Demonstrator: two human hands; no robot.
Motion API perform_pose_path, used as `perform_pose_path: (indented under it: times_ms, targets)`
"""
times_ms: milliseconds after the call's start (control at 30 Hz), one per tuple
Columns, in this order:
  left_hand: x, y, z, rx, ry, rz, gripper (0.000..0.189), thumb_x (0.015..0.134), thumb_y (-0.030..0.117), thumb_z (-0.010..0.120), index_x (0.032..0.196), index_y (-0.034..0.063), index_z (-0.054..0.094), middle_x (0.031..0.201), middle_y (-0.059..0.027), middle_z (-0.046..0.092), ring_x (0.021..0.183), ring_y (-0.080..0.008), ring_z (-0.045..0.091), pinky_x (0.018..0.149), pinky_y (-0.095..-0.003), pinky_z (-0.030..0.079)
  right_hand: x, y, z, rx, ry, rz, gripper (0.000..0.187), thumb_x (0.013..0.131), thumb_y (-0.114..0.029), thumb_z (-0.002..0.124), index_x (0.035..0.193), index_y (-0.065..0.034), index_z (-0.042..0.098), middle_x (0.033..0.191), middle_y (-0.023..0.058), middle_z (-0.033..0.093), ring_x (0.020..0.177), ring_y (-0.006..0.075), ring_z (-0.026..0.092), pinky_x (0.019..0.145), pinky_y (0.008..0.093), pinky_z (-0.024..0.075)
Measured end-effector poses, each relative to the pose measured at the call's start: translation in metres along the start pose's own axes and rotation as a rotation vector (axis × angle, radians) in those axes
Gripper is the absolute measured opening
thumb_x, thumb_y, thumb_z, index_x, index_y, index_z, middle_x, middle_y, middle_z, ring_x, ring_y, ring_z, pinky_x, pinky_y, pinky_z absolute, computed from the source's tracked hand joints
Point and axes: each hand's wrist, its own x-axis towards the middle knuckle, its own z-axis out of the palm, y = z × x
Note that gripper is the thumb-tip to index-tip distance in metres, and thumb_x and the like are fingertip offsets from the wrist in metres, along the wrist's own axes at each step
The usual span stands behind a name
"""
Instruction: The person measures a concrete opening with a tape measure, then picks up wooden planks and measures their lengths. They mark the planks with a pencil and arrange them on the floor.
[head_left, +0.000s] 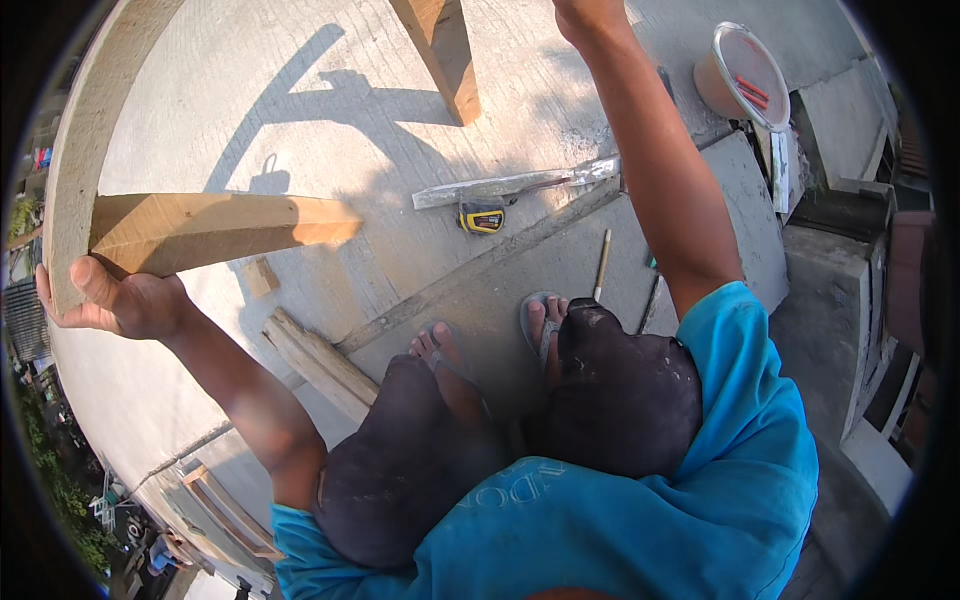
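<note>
My left hand (127, 300) grips the lower end of a long wooden board (79, 150) at the left. A wooden leg-like block (217, 229) juts from that board towards the middle, just beside the hand. A second such wooden piece (446, 56) comes down from the top edge. At the top, my right hand (589, 19) is cut off by the picture's rim; its fingers and anything in them are hidden. On the concrete lies a yellow and black tape measure (481, 215), against a weathered wooden strip (510, 184). The wood casts a shadow on the ground.
A plastic bucket (742, 75) with red sticks on it stands at upper right. A small wood block (260, 277), rough wood pieces (319, 364) and a thin stick (602, 266) lie near my feet. A wooden frame (229, 514) is at lower left; a person (161, 553) is beyond.
</note>
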Motion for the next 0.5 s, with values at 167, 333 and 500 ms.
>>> perform_pose_path:
  times_ms: [167,333,500]
  targets:
    - [0.003,-0.012,-0.004,-0.060,-0.060,0.043,0.065,0.087,0.041,0.076,0.130,0.0111,0.037,0.123,-0.0163,0.054,0.120,-0.0280,0.057,0.105,-0.0439,0.051,-0.138,0.060,-0.058,-0.639,-0.376,-0.452,0.054,0.087,-0.033,0.080,0.127,-0.0054,0.057,0.110,0.0131,0.060,0.101,0.0291,0.058,0.086,0.0448,0.0483]
    - [0.001,0.010,-0.004,-0.024,-0.037,0.025,0.061,0.090,0.036,0.074,0.132,0.0093,0.040,0.122,-0.0146,0.051,0.121,-0.0253,0.056,0.105,-0.0414,0.049,-0.266,0.082,-0.055,-0.918,-0.967,-0.238,0.081,0.078,-0.038,0.082,0.148,-0.0231,0.043,0.137,0.0149,0.046,0.125,0.0353,0.047,0.101,0.0496,0.0383]
    - [-0.007,0.009,0.010,-0.126,-0.090,-0.059,0.063,0.092,0.034,0.072,0.142,0.0146,0.037,0.128,-0.0146,0.050,0.122,-0.0262,0.056,0.097,-0.0385,0.055,-0.269,0.130,-0.075,-1.108,-1.076,-0.360,0.085,0.077,-0.033,0.082,0.151,-0.0268,0.042,0.138,0.0162,0.045,0.126,0.0352,0.047,0.101,0.0480,0.0401]
